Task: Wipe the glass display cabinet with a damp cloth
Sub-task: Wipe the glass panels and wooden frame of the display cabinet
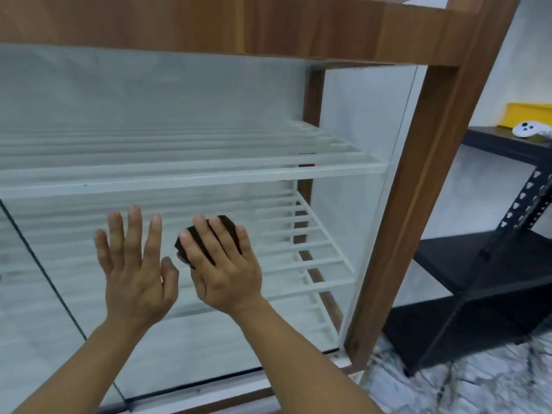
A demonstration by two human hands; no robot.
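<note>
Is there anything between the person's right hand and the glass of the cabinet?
Yes: a dark brown cloth, pressed against the glass pane under the fingers of the right hand. The head view shows it.

Both forearms are reaching forward, the left hand [134, 273] holding its fingers spread and straight, the right hand [222, 264] pressing flat fingers over a dark cloth [181, 249]

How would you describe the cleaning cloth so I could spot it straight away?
Start at the wood-framed glass cabinet; two hands are raised at its front pane, below the upper white rack. The cloth is the dark brown wad under the fingers of the right hand, whereas the left hand beside it is bare and spread.
</note>
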